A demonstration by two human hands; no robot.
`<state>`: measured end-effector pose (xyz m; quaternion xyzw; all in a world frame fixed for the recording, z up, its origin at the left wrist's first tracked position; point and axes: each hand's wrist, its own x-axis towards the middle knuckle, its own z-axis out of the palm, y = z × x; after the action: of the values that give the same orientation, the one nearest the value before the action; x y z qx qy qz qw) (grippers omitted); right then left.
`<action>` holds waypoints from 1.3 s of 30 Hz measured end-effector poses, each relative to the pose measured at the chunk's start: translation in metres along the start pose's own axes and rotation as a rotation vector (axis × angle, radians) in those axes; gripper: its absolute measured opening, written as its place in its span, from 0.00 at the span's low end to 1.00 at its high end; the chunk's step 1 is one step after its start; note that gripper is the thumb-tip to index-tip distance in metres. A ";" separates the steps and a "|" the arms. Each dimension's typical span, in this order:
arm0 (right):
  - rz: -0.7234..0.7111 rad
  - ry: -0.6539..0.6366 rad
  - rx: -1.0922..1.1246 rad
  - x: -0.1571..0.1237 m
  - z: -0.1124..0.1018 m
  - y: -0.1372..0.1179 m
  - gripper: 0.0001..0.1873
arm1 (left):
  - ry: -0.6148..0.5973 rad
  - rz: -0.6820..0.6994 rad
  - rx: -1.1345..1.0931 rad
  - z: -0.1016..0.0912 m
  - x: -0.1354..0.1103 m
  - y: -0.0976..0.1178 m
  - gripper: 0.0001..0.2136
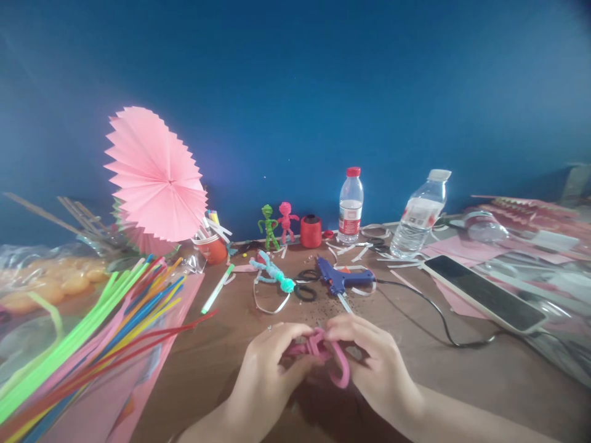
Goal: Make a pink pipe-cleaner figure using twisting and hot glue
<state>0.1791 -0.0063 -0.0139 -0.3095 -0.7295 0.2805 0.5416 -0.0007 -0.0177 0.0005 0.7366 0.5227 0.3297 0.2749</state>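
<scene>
Between both hands is a bent pink pipe cleaner (339, 369), twisted into loops, with one curved end hanging down on the right. My left hand (272, 363) pinches its left part between thumb and fingers. My right hand (369, 351) has its fingers closed on the upper right part; its thumb is partly hidden. Just beyond the hands lie a light blue pipe-cleaner figure (276, 274), black-handled scissors (305, 292) and a blue glue gun (341, 277). A green and a pink figure, the green figure (268, 226) and the pink figure (286, 220), stand against the wall.
Colourful pipe cleaners (92, 332) lie along the left. A pink paper fan (157, 178) rises behind them, beside a cup of pens (212, 248). Two water bottles, one upright (351, 209) and one tilted (418, 215), stand at the back. A phone (484, 292) and cable (446, 320) lie right.
</scene>
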 end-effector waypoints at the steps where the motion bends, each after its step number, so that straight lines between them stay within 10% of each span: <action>1: -0.002 -0.004 -0.004 0.000 0.000 0.000 0.10 | 0.005 -0.001 0.002 0.000 0.000 0.000 0.08; 19: 0.338 0.048 0.088 -0.002 0.001 0.008 0.14 | 0.031 0.114 -0.081 0.000 0.002 0.003 0.07; 39: 0.246 0.023 0.018 -0.003 0.001 0.003 0.14 | 0.016 -0.017 -0.141 0.000 0.001 0.009 0.05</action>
<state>0.1794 -0.0066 -0.0178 -0.3950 -0.6770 0.3479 0.5143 0.0052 -0.0192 0.0075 0.7084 0.5064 0.3694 0.3245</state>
